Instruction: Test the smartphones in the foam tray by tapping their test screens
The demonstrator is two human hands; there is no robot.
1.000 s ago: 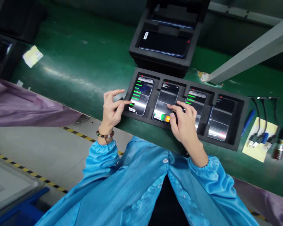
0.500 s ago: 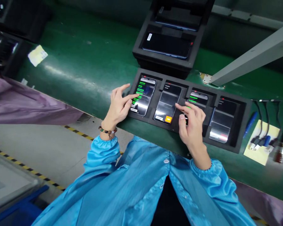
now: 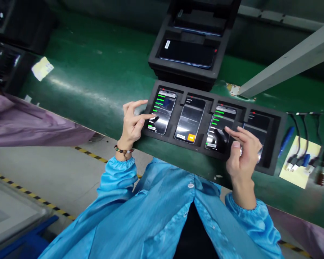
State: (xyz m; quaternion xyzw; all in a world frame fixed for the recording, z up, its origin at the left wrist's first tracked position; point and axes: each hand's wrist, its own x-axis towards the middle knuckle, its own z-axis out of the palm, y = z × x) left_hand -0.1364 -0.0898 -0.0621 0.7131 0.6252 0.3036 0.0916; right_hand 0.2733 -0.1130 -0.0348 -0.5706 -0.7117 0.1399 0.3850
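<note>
Green workbench (image 3: 97, 90): glossy, with a grey metal post (image 3: 288, 61) at two o'clock from the black foam tray (image 3: 277, 144).
Four smartphones (image 3: 190, 117): screens up, each in its own slot of that tray.
Left hand (image 3: 132, 124): holding nothing, fingers loosely spread, index fingertip at the leftmost smartphone (image 3: 166, 111); whether it touches, I cannot tell.
Right hand (image 3: 244, 154): holding nothing, thumb and index narrowly parted, index at the third smartphone's (image 3: 216, 133) three o'clock side.
Yellow paper (image 3: 298, 181): four o'clock from the tray, under black cables (image 3: 294, 158).

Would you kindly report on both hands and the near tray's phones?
Left hand at leftmost phone. Right hand at third phone, partly hiding fourth phone. All four lying in near tray.
</note>
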